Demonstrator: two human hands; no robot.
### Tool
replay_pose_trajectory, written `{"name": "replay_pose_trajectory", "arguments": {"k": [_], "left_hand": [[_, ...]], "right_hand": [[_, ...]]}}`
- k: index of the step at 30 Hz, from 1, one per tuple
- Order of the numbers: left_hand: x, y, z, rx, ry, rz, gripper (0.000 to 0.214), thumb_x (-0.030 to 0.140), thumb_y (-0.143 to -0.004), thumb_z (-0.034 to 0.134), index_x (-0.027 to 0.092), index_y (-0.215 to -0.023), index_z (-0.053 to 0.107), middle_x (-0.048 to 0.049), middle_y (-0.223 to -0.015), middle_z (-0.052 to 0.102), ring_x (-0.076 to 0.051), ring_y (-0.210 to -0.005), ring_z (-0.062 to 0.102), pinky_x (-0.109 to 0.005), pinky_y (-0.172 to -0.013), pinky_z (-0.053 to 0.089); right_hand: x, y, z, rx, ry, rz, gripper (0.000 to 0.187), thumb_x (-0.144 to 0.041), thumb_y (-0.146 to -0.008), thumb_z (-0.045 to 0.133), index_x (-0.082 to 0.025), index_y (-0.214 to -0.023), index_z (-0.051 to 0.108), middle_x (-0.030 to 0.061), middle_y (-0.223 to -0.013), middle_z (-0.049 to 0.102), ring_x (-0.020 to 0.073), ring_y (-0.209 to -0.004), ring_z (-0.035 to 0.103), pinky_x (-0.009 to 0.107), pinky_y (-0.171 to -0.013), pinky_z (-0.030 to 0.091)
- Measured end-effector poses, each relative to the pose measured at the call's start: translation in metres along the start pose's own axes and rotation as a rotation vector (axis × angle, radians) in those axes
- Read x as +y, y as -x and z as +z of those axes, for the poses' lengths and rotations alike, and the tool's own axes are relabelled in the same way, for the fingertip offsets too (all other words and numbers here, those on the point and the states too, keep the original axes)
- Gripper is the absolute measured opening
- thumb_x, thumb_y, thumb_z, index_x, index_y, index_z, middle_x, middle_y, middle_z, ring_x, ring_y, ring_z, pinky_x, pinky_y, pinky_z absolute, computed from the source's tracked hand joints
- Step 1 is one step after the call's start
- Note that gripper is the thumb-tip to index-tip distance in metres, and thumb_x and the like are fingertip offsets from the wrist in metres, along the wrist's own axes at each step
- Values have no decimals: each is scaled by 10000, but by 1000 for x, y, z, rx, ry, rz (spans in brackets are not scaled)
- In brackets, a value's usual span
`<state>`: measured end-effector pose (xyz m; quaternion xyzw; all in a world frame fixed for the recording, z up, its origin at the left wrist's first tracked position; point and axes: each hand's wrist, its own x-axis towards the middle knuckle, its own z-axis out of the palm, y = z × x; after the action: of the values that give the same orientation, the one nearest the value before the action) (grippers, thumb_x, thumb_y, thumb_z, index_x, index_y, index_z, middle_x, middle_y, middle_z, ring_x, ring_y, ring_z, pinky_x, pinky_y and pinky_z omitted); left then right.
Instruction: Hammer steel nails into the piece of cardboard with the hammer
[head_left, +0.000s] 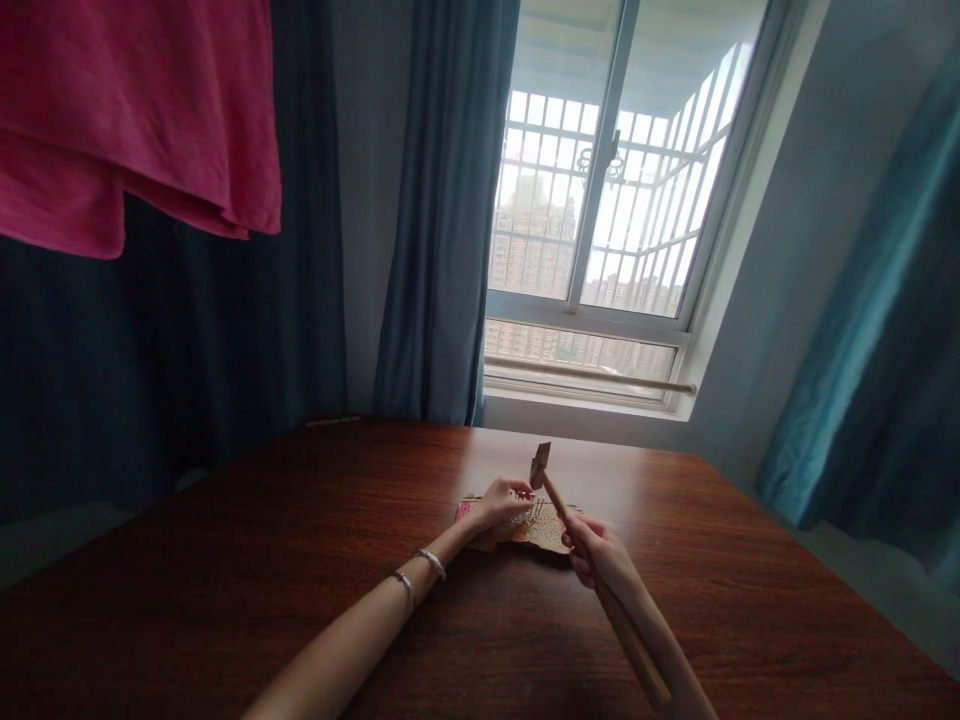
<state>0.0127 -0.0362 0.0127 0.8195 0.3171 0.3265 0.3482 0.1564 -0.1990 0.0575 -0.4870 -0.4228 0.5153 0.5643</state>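
Observation:
A small wooden board (544, 528) studded with many thin nails lies on the dark wooden table (300, 560), with something pink at its left end. My left hand (501, 502) rests on the board's left part, fingers pinched together near the nails; what they hold is too small to make out. My right hand (596, 550) grips the long wooden handle of a small hammer (540, 464). The hammer's head is raised just above the board, close to my left fingertips. Two bracelets sit on my left wrist.
The table runs up to a wall with a barred window (600, 200) and blue curtains (442, 220) on both sides. A pink cloth (135, 110) hangs at the upper left. The table's right edge (825, 590) falls off diagonally.

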Motion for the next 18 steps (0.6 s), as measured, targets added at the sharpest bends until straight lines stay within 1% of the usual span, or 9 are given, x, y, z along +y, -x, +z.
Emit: {"name": "replay_pose_trajectory", "arguments": {"k": [8,13,18], "left_hand": [[1,1,4,-35,32,11,252,297,-691,580,96,-802,686,-57,-765,675,-152,-724,575,-209,-643,405],[1,2,3,-50,53,-14,282,322,-701,572,90,-815,683,-60,-771,671,-150,-724,569,-207,-631,400],[-1,-1,2,-70,72,-38,284,324,-686,592,81,-802,684,-57,-730,664,-142,-684,558,-201,-598,387]], "right_hand": [[-1,1,-1,5,35,10,426,-560,-625,597,-156,-728,508,-57,-570,480,10,-279,319,160,-235,223],[-1,0,0,1,53,29,437,-581,-616,593,-164,-692,485,-65,-560,479,9,-275,315,165,-234,216],[2,-1,-2,0,68,22,431,-580,-625,584,-164,-667,478,-61,-545,479,14,-269,321,168,-235,204]]}}
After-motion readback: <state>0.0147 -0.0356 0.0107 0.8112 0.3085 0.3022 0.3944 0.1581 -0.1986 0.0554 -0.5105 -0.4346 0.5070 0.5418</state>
